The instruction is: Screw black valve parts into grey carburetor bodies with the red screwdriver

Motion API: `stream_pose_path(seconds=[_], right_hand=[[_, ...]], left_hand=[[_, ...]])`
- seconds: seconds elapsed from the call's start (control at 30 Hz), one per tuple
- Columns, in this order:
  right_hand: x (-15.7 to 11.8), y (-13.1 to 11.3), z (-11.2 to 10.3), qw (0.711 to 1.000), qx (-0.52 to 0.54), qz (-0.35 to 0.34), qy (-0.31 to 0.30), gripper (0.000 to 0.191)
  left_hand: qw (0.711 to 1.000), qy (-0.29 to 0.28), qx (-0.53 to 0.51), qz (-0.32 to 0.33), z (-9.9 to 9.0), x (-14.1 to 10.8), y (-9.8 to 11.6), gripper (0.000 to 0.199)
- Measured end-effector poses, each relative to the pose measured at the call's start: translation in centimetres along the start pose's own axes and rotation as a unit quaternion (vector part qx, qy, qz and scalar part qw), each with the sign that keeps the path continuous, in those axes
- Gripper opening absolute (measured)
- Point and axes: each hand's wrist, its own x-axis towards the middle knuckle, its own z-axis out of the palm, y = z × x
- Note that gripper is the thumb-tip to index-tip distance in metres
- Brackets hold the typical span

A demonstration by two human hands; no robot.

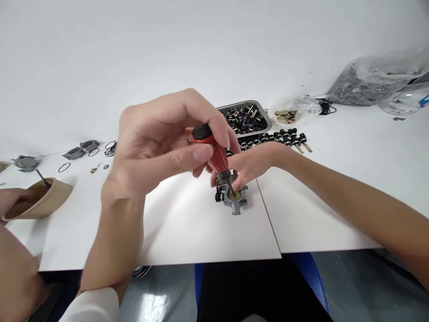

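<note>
My left hand is closed round a screwdriver with a red handle and a black cap. The shaft slants down, and its tip meets a brass-coloured disc inside the round bore of a small grey metal throttle body. Behind that part, my right hand grips it low on the table, thumb at the bore's rim. A black knob-like fitting sticks out of the throttle body's left side. Some of my right fingers are hidden behind the screwdriver and my left hand.
A metal tray of black fittings stands behind my hands, with rows of fittings before it. Brass-coloured discs lie in clear plastic; a bag of parts sits far right. At left, another person's hand is in a tan container.
</note>
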Motion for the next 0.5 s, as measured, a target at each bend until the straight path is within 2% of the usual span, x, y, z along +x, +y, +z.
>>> stream_pose_path(seconds=[0.13,0.23,0.37,0.5], right_hand=[[0.1,0.2,0.0,0.999,0.036,-0.025,-0.010,0.049],[0.2,0.4,0.1,0.999,0.035,-0.014,-0.007,0.058],[0.2,0.2,0.0,0.999,0.034,0.008,-0.001,0.060],[-0.1,-0.3,-0.1,1.000,0.007,0.014,0.008,0.051]], left_hand=[[0.998,0.063,0.004,0.017,1.2,0.4,-1.2,0.027],[0.996,0.082,-0.028,0.015,1.9,0.5,-2.5,0.037],[0.995,0.048,-0.082,0.014,1.5,0.2,-3.2,0.036],[0.994,-0.004,-0.108,0.028,0.3,0.0,-2.5,0.030]])
